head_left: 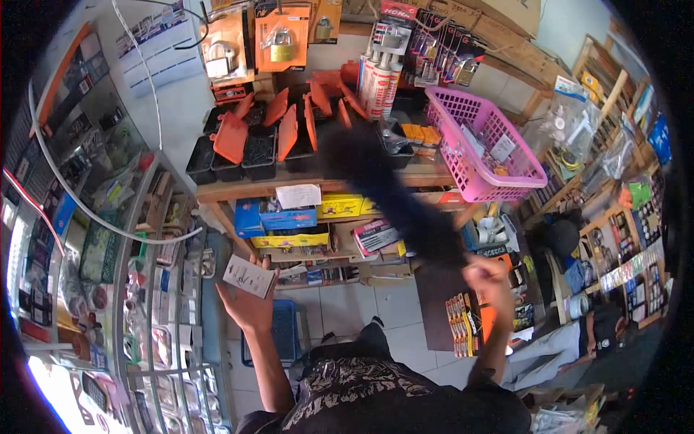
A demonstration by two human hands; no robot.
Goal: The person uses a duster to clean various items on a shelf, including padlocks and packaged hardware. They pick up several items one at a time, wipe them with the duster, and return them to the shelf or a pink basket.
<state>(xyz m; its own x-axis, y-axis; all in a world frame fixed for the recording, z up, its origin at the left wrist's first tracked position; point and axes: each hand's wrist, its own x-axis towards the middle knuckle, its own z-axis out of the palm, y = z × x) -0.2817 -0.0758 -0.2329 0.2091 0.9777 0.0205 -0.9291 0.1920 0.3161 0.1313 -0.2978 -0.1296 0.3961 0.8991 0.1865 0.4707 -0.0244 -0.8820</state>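
At the left, the left hand (249, 300) pinches a small white card (249, 275) by its lower edge, raised before the shelf of boxed goods (289, 217). Farther right, the right hand (486, 278) is closed around the handle of a black feather duster (383, 184), blurred, slanting up toward the orange-lidded bins (249, 145). Judging by this, light strokes would keep lids undisturbed.

We see our own body from above: both arms bare to the shoulder, with no sleeve, watch or ring showing on the left hand (249, 304) or the right hand (486, 278). We wear a black top (361, 390) printed with a pale, swirling pattern across the chest, and dark trousers with dark shoes (376, 322) below.
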